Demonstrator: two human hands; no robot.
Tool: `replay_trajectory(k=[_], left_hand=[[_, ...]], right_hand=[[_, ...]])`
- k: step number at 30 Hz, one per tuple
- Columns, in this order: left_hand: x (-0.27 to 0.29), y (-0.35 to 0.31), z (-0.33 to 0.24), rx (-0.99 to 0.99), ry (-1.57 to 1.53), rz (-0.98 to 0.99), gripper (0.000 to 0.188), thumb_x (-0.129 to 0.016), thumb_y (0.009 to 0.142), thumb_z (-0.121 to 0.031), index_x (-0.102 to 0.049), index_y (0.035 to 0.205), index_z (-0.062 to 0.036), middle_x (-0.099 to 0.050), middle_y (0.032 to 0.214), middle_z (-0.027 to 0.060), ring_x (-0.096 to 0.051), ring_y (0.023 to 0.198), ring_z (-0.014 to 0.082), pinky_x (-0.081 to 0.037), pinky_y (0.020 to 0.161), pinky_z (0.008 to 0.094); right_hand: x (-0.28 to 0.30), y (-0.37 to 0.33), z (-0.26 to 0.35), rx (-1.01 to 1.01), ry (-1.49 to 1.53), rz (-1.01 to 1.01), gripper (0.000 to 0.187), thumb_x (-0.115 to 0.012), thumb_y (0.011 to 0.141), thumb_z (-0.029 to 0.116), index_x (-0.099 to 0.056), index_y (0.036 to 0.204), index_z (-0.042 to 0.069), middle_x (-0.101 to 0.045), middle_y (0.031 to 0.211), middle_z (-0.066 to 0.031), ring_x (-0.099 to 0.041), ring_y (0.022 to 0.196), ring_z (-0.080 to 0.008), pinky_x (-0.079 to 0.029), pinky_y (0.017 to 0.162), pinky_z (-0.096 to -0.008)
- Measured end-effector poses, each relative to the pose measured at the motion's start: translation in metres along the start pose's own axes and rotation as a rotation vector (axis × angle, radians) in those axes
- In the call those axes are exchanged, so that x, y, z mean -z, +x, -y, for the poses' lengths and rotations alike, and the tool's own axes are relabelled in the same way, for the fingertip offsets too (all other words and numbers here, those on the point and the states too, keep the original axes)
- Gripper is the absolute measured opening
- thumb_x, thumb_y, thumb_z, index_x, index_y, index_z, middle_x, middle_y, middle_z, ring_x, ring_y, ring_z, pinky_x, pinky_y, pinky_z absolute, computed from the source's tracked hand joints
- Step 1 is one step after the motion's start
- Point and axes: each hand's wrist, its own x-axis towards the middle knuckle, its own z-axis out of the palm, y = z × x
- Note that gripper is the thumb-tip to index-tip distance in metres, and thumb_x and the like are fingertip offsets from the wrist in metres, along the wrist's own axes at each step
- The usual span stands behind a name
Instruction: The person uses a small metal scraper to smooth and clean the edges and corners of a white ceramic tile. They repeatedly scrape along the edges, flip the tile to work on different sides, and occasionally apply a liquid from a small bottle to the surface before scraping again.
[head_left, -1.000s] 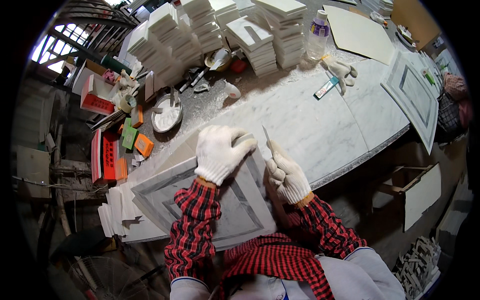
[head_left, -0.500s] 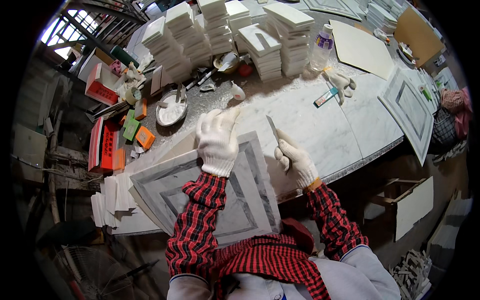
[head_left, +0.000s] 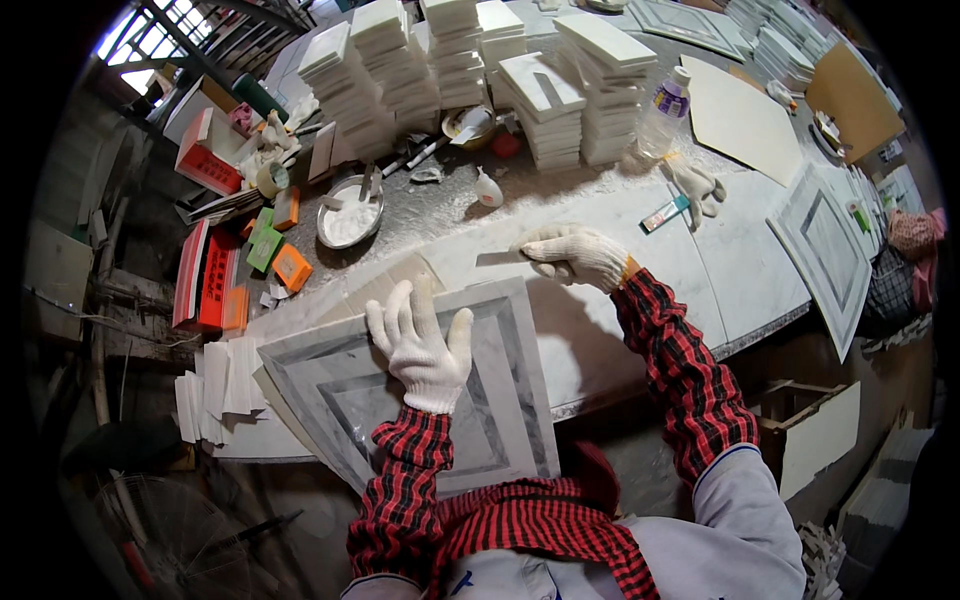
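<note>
A square marble panel (head_left: 505, 420) with grey inlaid frames leans tilted against the near table edge. Gloved in white, my left hand (head_left: 425, 355) rests on its upper part with fingers spread. Just beyond the panel's top right corner is my right hand (head_left: 580, 257), also gloved, closed round a flat metal blade (head_left: 498, 258) that points left. The fingers hide the blade's near end. Under the blade lies a pale marble slab (head_left: 640, 285). Behind the panel's upper left edge another light board (head_left: 370, 290) partly shows.
Stacks of white tiles (head_left: 545, 110) line the table's far side. Nearer stand a metal bowl (head_left: 345, 242) of white powder and a small white bottle (head_left: 487, 188). A clear plastic bottle (head_left: 663, 115), loose gloves (head_left: 695, 190) and another inlaid panel (head_left: 825, 245) lie rightward. Small boxes (head_left: 292, 268) sit left.
My right hand has moved up and left, turning the blade from upright to nearly level. My left hand has come down from the panel's top edge onto its face, fingers spreading.
</note>
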Motion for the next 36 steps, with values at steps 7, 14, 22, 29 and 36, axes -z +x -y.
replay_trajectory(k=[7,14,22,29,36], left_hand=[[0.003,0.001,0.002,0.009,-0.032,0.055,0.074,-0.075,0.081,-0.025,-0.046,0.144,0.0011,-0.062,0.122,0.0120,-0.052,0.125,0.0322,-0.027,0.115,0.0587],[0.006,0.002,0.002,0.015,-0.027,0.079,0.069,-0.073,0.081,-0.026,-0.049,0.141,0.0003,-0.061,0.124,0.0136,-0.054,0.123,0.0333,-0.027,0.114,0.0589],[0.005,0.002,0.002,0.004,-0.016,0.082,0.062,-0.070,0.085,-0.032,-0.053,0.136,0.0004,-0.058,0.125,0.0179,-0.053,0.122,0.0351,-0.027,0.113,0.0590],[0.006,0.004,-0.001,0.005,-0.010,0.095,0.063,-0.070,0.086,-0.032,-0.052,0.137,-0.0006,-0.058,0.125,0.0183,-0.053,0.121,0.0348,-0.027,0.113,0.0587],[0.009,0.004,-0.001,0.014,-0.018,0.116,0.060,-0.070,0.086,-0.031,-0.054,0.136,-0.0016,-0.058,0.125,0.0165,-0.052,0.123,0.0340,-0.027,0.113,0.0581]], right_hand=[[-0.003,0.038,-0.003,-0.053,-0.005,0.247,0.027,-0.070,0.094,0.025,-0.072,0.110,0.003,-0.059,0.075,0.0066,-0.042,0.053,-0.0022,-0.026,0.044,-0.0206],[0.002,0.043,0.001,-0.063,-0.014,0.339,0.030,-0.072,0.091,0.023,-0.072,0.111,0.001,-0.060,0.079,0.0066,-0.041,0.054,-0.0019,-0.026,0.045,-0.0209],[0.037,0.030,-0.002,-0.101,0.004,0.281,0.026,-0.072,0.091,0.019,-0.071,0.109,0.000,-0.060,0.072,0.0035,-0.042,0.051,-0.0024,-0.026,0.043,-0.0212],[0.012,0.041,0.007,-0.121,-0.007,0.257,0.024,-0.071,0.092,0.023,-0.072,0.108,0.004,-0.060,0.074,0.0045,-0.043,0.052,-0.0022,-0.026,0.044,-0.0198],[0.034,0.020,0.009,-0.114,-0.104,0.352,0.019,-0.073,0.090,0.024,-0.074,0.100,0.007,-0.061,0.072,0.0065,-0.043,0.053,-0.0023,-0.027,0.044,-0.0203]])
